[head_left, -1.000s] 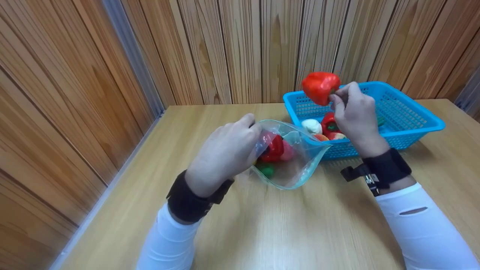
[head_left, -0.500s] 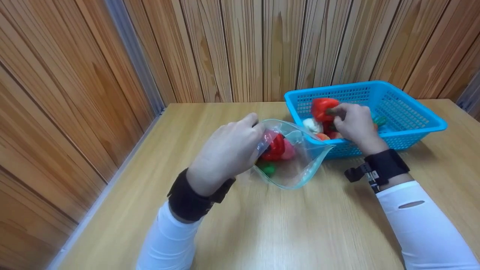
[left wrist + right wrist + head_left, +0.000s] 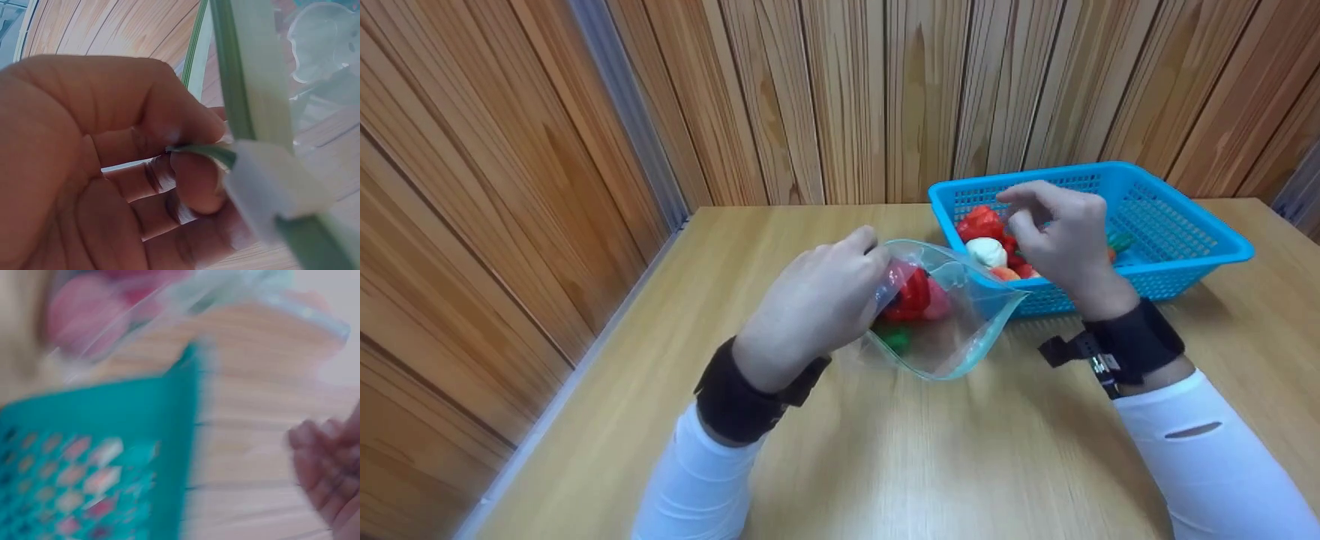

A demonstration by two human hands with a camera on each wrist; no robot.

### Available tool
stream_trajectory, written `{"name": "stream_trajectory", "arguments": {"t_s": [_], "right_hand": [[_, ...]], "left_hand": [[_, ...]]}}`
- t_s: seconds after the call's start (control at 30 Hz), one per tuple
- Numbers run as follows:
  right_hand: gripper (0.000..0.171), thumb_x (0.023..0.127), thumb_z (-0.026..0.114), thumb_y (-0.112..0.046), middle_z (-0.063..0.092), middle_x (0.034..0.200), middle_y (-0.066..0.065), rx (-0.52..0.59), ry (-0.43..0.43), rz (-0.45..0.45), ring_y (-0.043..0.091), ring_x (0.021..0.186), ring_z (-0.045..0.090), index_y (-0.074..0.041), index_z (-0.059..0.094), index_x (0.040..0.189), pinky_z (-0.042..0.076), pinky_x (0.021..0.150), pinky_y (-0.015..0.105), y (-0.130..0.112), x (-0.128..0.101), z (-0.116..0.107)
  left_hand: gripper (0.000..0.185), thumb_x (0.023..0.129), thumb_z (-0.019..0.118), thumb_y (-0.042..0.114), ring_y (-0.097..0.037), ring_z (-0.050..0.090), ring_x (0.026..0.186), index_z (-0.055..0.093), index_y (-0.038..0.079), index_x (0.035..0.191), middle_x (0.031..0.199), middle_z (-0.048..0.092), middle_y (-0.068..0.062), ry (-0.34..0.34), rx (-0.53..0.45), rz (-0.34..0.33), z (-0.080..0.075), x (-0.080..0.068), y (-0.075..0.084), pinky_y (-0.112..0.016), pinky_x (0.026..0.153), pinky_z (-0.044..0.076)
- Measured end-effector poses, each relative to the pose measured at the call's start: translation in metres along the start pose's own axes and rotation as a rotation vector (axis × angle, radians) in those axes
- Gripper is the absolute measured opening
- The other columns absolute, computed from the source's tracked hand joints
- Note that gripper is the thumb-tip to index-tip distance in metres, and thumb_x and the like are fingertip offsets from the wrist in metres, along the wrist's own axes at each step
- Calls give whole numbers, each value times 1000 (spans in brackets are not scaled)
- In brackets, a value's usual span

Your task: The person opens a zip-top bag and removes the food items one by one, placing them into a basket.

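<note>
Left hand (image 3: 810, 311) is pinching the rim of a clear zip bag (image 3: 952, 330), holding it open on the wooden table (image 3: 960, 465), some red and green pieces inside. Right hand (image 3: 1061, 240) hovers over the blue basket (image 3: 1177, 240), fingers loosely curled, holding nothing, just above the red pepper (image 3: 979, 223).

A light wooden table (image 3: 885, 450) fills the lower part of the view. Its top is pale with thin grain lines and a soft shine in the middle. Behind it stands a wall (image 3: 847, 97) of upright brown wooden boards. Another board wall (image 3: 472, 225) runs along the left edge. A grey strip (image 3: 622, 112) marks the corner where the two walls meet.
</note>
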State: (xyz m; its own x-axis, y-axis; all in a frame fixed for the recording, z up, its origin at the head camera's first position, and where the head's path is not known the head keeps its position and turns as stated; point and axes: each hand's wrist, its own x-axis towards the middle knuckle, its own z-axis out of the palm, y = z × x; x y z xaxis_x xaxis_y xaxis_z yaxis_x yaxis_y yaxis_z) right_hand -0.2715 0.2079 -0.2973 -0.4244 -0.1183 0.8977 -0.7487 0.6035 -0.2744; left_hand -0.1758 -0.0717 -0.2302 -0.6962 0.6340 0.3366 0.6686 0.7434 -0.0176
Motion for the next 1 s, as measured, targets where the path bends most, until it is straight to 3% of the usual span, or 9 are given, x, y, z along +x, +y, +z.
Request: {"name": "stream_trajectory", "arguments": {"t_s": [0.13,0.23,0.3,0.4,0.5,0.63,0.8,0.93,1.0], "right_hand": [[18,77,50,-2,59,57,11,301,85,-363,21,46,48,4,65,70,42,53,15,-45,7,5],[16,74,49,-3,56,55,6,397,-100,-511,17,44,44,0,63,67,40,45,22,-70,5,10],[14,77,54,-1,60,60,3,345,-349,-469,12,46,48,-2,68,74,42,46,20,-81,0,12],[17,81,60,-3,60,66,0,87,-716,-264,10,51,48,-7,72,92,43,50,19,-88,-8,22],[29,87,69,-11,66,94,3,-161,-923,-136,15,73,57,-11,66,116,52,64,23,-85,-19,39],[44,87,78,-23,62,116,8,-238,-971,-162,23,97,54,-13,60,125,49,84,33,-68,-37,65],[58,80,84,-26,63,114,6,-189,-905,-225,21,99,48,-14,59,131,38,87,36,-58,-50,80],[66,75,88,-24,64,121,10,-288,-882,-334,26,104,49,-11,58,132,41,89,39,-61,-56,83],[68,74,89,-26,63,127,10,-307,-899,-331,26,108,49,-12,58,133,41,91,39,-62,-58,83]], "left_hand": [[27,93,67,10,-23,67,83,68,0,119,109,62,-13,-16,-11,-2,-1,1,0,-35,80,60],[29,93,67,10,-22,66,83,68,0,121,108,61,-13,-6,-13,10,-2,1,0,-33,80,60],[28,93,66,8,-20,65,80,68,0,120,107,60,-12,9,-21,28,-1,0,-1,-31,77,60],[23,94,62,5,-17,60,72,68,0,116,103,58,-11,38,-34,76,0,-1,-1,-24,69,58],[16,94,59,2,-16,52,64,68,0,107,96,55,-9,79,-15,140,3,-2,2,-21,58,50],[13,93,57,1,-15,49,63,68,2,100,93,53,-7,99,50,215,5,-2,8,-22,55,44],[21,91,57,-2,-16,51,65,70,3,107,97,57,-8,86,64,251,6,-2,10,-22,57,46],[20,89,57,-2,-16,51,64,69,3,104,93,55,-7,93,84,241,5,-2,10,-23,56,46],[19,90,59,0,-17,51,65,70,3,105,93,55,-8,85,86,242,5,-2,9,-23,57,47]]}}
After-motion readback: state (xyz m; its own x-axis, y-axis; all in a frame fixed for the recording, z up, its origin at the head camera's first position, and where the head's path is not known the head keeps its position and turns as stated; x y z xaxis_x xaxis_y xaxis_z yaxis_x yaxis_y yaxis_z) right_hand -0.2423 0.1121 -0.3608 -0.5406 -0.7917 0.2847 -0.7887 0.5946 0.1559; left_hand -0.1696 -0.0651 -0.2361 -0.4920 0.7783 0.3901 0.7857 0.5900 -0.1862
